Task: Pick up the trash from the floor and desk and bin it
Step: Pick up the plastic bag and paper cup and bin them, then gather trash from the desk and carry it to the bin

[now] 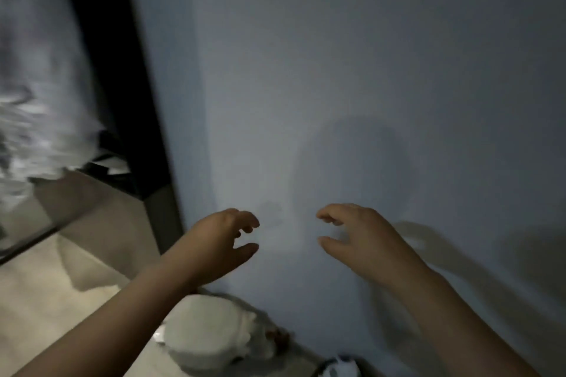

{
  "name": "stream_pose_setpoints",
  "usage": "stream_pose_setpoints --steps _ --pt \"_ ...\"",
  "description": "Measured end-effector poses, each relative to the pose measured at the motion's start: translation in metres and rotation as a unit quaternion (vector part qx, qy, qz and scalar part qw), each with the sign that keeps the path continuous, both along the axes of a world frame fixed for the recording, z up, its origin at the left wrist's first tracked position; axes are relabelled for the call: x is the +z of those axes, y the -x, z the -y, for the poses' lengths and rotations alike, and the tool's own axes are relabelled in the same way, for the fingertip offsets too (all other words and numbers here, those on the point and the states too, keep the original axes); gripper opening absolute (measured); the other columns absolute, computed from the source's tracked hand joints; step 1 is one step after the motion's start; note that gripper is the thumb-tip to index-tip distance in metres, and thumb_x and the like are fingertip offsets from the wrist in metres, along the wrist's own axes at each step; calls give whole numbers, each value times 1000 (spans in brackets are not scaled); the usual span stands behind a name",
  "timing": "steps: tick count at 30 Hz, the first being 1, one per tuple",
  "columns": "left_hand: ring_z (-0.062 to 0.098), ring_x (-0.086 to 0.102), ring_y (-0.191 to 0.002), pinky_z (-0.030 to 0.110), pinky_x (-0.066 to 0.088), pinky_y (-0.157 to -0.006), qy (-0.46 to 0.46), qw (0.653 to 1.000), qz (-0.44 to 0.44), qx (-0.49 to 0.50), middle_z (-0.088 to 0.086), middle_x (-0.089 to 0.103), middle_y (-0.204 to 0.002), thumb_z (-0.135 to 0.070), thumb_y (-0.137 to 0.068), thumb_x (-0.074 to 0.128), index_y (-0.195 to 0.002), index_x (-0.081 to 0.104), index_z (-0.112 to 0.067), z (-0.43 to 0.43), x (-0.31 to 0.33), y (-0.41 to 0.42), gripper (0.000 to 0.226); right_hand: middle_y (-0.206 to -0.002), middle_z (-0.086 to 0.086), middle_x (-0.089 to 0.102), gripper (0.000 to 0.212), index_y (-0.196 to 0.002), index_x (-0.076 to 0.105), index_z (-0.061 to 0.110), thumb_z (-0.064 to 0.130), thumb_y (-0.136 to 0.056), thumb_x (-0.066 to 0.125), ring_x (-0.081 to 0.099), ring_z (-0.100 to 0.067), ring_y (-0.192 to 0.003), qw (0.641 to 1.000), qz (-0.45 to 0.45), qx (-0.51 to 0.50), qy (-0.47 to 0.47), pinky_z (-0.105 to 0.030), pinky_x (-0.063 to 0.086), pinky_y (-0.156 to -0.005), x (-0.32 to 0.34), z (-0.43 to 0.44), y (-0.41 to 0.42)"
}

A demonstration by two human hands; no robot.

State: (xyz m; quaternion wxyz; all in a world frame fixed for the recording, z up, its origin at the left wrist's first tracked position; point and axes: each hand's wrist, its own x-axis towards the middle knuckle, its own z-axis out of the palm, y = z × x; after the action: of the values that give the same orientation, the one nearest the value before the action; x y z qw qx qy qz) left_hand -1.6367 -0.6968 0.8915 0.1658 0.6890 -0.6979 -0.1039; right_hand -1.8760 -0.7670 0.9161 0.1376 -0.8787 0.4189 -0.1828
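Both my hands are raised in front of a pale blue-grey wall, empty. My left hand has its fingers loosely curled and holds nothing. My right hand mirrors it a short way to the right, fingers also loosely curled and holding nothing. Below my left forearm, on the floor by the wall, sits a white rounded bin-like thing with a crinkled white liner edge; the view is too blurred to tell more. A small white and dark object lies at the bottom edge by the wall; I cannot tell what it is.
The wall fills most of the view. A dark door frame runs down the left, with blurred white fabric beyond it. Beige tiled floor spreads at the lower left.
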Motion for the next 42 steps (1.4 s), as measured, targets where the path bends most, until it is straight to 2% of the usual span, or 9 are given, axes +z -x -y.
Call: stream_pose_setpoints --steps 3,8,10,13,20,23,31,34,42 --pt "3 60 -92 19 49 -79 57 997 26 51 -14 61 -109 -38 -84 64 -118 59 -31 -45 45 -59 35 -109 15 62 34 -115 62 29 35 -81 66 55 1 -97 996 27 77 32 -22 45 -89 47 -19 -71" --pt "3 60 -94 18 47 -79 118 981 53 146 -14 61 -106 -37 -82 67 -115 61 -31 -156 97 -159 34 -107 25 54 32 -116 61 33 34 -84 64 44 22 -89 975 70 191 94 2 32 -77 96 -77 -200" --pt "1 59 -95 22 49 -83 132 972 67 182 -17 59 -107 -40 -82 66 -117 58 -33 -206 110 -197 36 -109 23 57 32 -116 62 32 33 -85 64 47 17 -90 965 73 232 100 -1 36 -78 110 -107 -253" --pt "-3 57 -96 21 49 -85 141 956 92 239 -19 58 -110 -41 -82 66 -119 57 -36 -274 125 -249 38 -112 12 62 31 -115 64 26 31 -85 65 56 -1 -98 949 79 288 105 -24 47 -86 127 -151 -326" --pt "0 57 -99 20 48 -87 150 919 120 344 -18 57 -111 -41 -83 64 -118 57 -35 -391 144 -329 36 -109 16 62 30 -112 65 29 34 -82 67 57 0 -101 909 95 386 124 -24 46 -89 142 -233 -458" --pt "-1 55 -100 22 48 -88 154 906 120 375 -19 56 -111 -43 -83 63 -119 55 -36 -420 145 -353 37 -109 17 64 33 -112 65 29 33 -80 68 56 3 -98 893 96 419 135 -16 44 -87 144 -252 -500" --pt "-4 53 -100 19 48 -88 167 868 156 442 -19 56 -112 -44 -84 61 -120 54 -35 -448 146 -429 37 -109 20 61 34 -116 62 34 40 -82 65 52 3 -92 856 100 485 151 -11 41 -79 141 -269 -618" --pt "-5 52 -99 16 48 -87 159 858 172 458 -21 54 -112 -45 -85 59 -121 53 -37 -441 143 -468 38 -112 22 59 35 -118 60 35 41 -84 64 53 4 -100 844 110 505 145 -17 45 -87 134 -261 -664" --pt "-7 49 -96 11 42 -86 133 853 182 471 -20 54 -112 -46 -85 58 -121 53 -35 -373 138 -588 39 -103 18 62 30 -112 63 33 37 -83 66 57 0 -97 850 116 497 127 -24 48 -86 128 -187 -780"
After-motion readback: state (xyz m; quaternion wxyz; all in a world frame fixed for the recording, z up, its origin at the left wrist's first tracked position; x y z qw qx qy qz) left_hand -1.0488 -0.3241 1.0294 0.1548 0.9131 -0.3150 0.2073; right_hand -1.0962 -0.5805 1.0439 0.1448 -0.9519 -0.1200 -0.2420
